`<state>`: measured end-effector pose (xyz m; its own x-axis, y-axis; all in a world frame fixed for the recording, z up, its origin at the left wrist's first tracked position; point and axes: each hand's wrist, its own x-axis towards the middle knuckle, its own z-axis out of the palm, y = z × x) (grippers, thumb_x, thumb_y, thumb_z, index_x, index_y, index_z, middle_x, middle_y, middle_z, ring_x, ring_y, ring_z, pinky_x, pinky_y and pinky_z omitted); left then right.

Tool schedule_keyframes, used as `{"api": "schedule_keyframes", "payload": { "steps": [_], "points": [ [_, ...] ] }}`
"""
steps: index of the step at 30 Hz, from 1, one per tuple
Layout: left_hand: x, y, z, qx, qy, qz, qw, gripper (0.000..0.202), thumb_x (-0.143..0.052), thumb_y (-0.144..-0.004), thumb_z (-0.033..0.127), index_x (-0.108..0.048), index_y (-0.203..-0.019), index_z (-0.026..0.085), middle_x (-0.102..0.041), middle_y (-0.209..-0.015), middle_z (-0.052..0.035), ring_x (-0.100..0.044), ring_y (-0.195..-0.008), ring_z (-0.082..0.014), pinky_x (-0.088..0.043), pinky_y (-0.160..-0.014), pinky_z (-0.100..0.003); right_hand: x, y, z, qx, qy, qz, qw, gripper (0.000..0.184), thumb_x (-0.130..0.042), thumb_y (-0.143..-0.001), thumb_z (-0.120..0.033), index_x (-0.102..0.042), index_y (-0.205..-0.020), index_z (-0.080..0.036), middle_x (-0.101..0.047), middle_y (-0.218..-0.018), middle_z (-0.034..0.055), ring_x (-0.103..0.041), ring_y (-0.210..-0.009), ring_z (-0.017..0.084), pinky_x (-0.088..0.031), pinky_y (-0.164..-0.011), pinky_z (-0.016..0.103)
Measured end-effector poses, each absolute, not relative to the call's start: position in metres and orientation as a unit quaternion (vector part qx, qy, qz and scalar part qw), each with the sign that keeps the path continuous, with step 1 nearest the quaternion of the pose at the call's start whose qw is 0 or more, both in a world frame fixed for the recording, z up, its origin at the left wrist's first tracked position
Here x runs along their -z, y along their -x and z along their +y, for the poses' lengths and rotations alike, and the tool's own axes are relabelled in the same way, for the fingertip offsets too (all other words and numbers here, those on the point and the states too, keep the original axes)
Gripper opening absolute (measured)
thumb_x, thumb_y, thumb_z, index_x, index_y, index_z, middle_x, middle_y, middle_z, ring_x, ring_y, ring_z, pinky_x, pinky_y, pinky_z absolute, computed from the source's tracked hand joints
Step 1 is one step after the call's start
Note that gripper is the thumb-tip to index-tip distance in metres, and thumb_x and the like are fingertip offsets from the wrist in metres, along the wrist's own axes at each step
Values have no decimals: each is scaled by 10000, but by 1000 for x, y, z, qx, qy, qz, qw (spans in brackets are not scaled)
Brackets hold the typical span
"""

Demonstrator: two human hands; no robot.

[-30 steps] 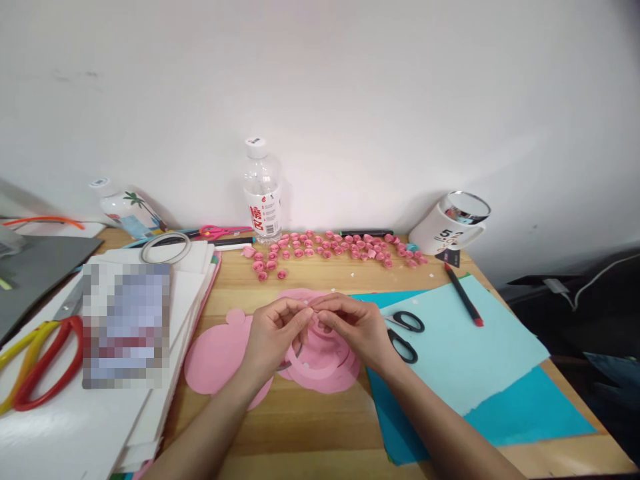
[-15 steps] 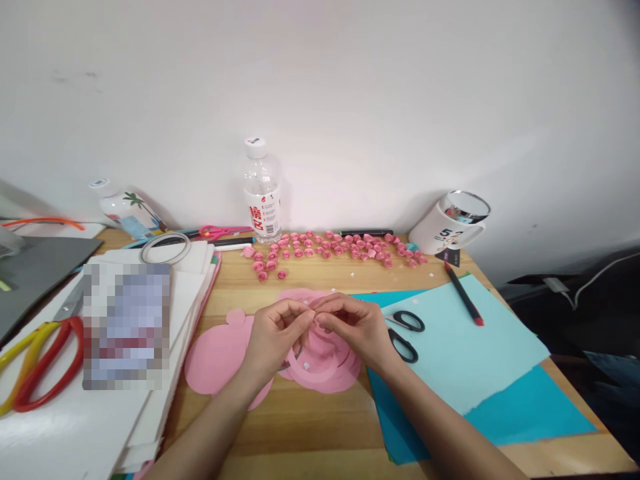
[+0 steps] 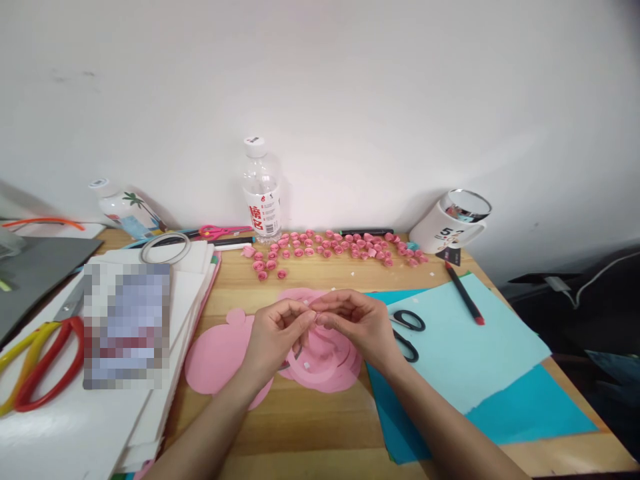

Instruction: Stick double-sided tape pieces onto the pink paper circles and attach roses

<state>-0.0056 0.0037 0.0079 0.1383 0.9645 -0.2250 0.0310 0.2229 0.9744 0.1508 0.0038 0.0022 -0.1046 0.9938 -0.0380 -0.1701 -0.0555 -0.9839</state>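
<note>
My left hand (image 3: 275, 337) and my right hand (image 3: 357, 323) meet fingertip to fingertip over the middle of the wooden table (image 3: 310, 427). Both pinch a thin strip of pink paper (image 3: 316, 316) that spirals down to a pink paper spiral (image 3: 327, 363) lying under them. A flat pink paper circle (image 3: 215, 357) lies just left of my left wrist. Black scissors (image 3: 407, 330) rest beside my right hand on a light blue sheet (image 3: 465, 347).
Several small pink paper rolls (image 3: 335, 248) line the back of the table by a water bottle (image 3: 261, 193) and a mug (image 3: 453, 223). A red pen (image 3: 465, 295) lies on the blue sheet. White sheets (image 3: 75, 413), a tape ring (image 3: 165, 247) and red-handled scissors (image 3: 45, 363) fill the left.
My fingers have shifted slightly on the pink strip; the hands stay in the same place. Nothing else has moved.
</note>
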Motion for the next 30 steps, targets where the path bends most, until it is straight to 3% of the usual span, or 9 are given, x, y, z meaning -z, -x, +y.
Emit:
{"api": "schedule_keyframes", "payload": {
  "steps": [5, 30],
  "points": [
    [-6, 5, 3, -403, -472, 529, 579, 207, -656, -720, 329, -623, -693, 127, -506, -403, 43, -404, -322, -51, -300, -340, -156, -1, -150, 4, -578, 448, -456, 507, 219, -752, -660, -252, -657, -848, -193, -745, -846, 55, -695, -688, 172, -560, -617, 274],
    [-11, 5, 3, -404, -476, 536, 569, 217, -643, -729, 343, -602, -700, 132, -515, -401, 41, -408, -316, -57, -296, -335, -161, -2, -152, 2, -587, 461, -450, 490, 298, -762, -634, -279, -686, -908, -188, -745, -881, 71, -710, -787, 232, -584, -628, 307]
  ]
}}
